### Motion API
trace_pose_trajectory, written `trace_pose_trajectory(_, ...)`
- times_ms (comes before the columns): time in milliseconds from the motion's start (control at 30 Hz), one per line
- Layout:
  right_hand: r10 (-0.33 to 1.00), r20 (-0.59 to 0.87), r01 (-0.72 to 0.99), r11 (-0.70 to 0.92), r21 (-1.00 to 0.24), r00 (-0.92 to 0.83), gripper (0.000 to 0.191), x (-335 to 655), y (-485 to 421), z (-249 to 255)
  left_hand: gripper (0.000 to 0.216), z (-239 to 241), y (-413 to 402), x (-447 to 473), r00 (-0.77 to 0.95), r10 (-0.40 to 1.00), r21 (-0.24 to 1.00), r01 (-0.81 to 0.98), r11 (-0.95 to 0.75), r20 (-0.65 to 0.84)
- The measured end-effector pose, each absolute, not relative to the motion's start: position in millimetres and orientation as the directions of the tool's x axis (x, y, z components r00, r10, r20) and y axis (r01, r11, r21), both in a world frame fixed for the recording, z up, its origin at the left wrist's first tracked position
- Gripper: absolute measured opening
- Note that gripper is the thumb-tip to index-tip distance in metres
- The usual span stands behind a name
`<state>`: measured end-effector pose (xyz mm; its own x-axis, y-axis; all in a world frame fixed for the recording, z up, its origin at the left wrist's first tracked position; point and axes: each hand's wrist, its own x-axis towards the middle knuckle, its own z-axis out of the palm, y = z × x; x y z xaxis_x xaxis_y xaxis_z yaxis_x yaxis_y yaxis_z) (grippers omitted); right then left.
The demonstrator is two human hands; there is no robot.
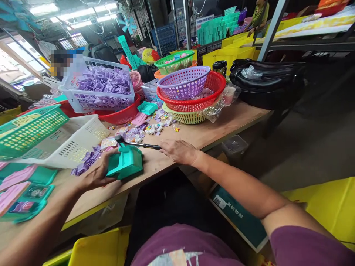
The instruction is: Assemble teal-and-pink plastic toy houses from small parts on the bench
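Note:
My left hand grips a teal plastic box-shaped part from its left side, and the part rests on the wooden table near the front edge. In my right hand is the handle of a hammer, its dark head over the top of the teal part. Whether the head touches the part I cannot tell. Just beyond my left hand lie small purple plastic pieces. Other purple pieces and white round bits are scattered behind the teal part.
A white crate of purple pieces stands at the back left. Stacked baskets, including a red basket, rise behind the right hand. A green basket and teal trays are at left. A black bag sits at the table's far right.

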<state>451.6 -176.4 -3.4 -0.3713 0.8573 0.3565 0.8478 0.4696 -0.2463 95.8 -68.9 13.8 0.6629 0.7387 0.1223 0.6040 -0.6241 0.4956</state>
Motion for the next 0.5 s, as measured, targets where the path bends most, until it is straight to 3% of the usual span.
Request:
trace_pose_trajectory(133, 0.906, 0.369, 0.914, 0.314, -0.257, -0.207, 0.028, 459.3, -171.8, -20.1, 0.091, 5.9, -68.5, 89.5, 0.652, 0.747, 0.479, 0.62, -0.622, 0.126)
trace_pose_trajectory(267, 0.947, 0.319, 0.944, 0.136, -0.3, -0.035, 0.024, 464.4, -163.5, -36.7, 0.083, -12.8, -82.0, 92.5, 0.609, 0.719, 0.488, 0.541, -0.685, 0.334)
trace_pose_trajectory(333, 0.935, 0.353, 0.917, 0.117, -0.382, 0.028, 0.026, 456.2, -160.5, -39.6, 0.08, -23.0, -94.9, 104.1, 0.557, 0.714, 0.502, 0.512, -0.697, 0.424)
trace_pose_trajectory(400, 0.903, 0.417, 0.774, 0.188, -0.605, 0.107, 0.036, 438.5, -158.7, -37.6, 0.082, -31.8, -109.6, 121.4, 0.508, 0.723, 0.523, 0.501, -0.69, 0.468)
trace_pose_trajectory(467, 0.909, 0.398, 0.406, 0.319, -0.857, 0.125, 0.052, 415.6, -157.7, -32.9, 0.091, -38.1, -123.2, 139.1, 0.475, 0.737, 0.567, 0.473, -0.674, 0.481)
trace_pose_trajectory(500, 0.927, 0.365, 0.177, 0.346, -0.921, 0.088, 0.059, 404.5, -157.3, -30.7, 0.098, -40.2, -128.7, 146.3, 0.472, 0.743, 0.594, 0.452, -0.666, 0.474)
